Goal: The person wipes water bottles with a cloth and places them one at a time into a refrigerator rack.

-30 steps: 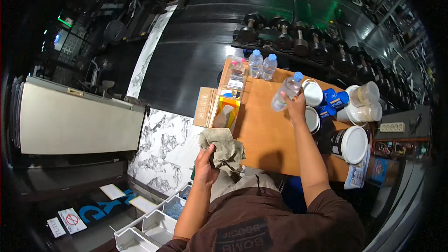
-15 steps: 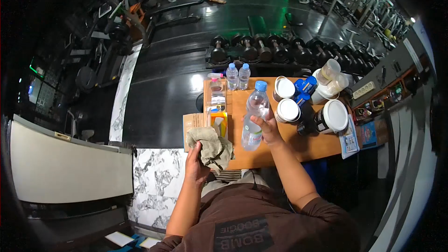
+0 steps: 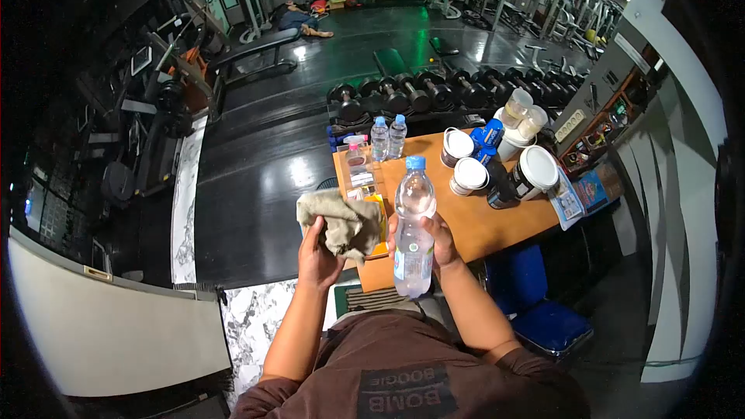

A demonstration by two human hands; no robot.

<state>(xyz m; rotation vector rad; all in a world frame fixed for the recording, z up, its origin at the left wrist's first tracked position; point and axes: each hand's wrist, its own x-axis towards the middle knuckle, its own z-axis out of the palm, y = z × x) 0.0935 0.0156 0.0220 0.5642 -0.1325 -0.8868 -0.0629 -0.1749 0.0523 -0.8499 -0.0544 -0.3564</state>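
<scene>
A crumpled beige cloth (image 3: 341,223) hangs from my left hand (image 3: 317,260), whose fingers are closed on it. My right hand (image 3: 442,242) is wrapped round a clear plastic water bottle (image 3: 415,209) with a blue cap, held upright in front of my body. Its label is partly hidden by the fingers. The cloth and the bottle are apart, side by side above the near edge of the wooden table (image 3: 497,221). Two smaller blue-capped bottles (image 3: 388,140) stand at the table's far left, beside a pink-topped clear container (image 3: 356,157).
White-lidded tubs (image 3: 537,169) and blue packs (image 3: 486,138) crowd the table's right side. Behind it runs a rack of dumbbells (image 3: 434,91). A blue chair (image 3: 547,322) stands at the right, a pale panel (image 3: 116,318) at the left. A person (image 3: 299,22) lies on the floor far off.
My right hand has brought the bottle nearer my body and turned it more upright. The cloth has shifted slightly left, still in my left hand. The camera view has turned.
</scene>
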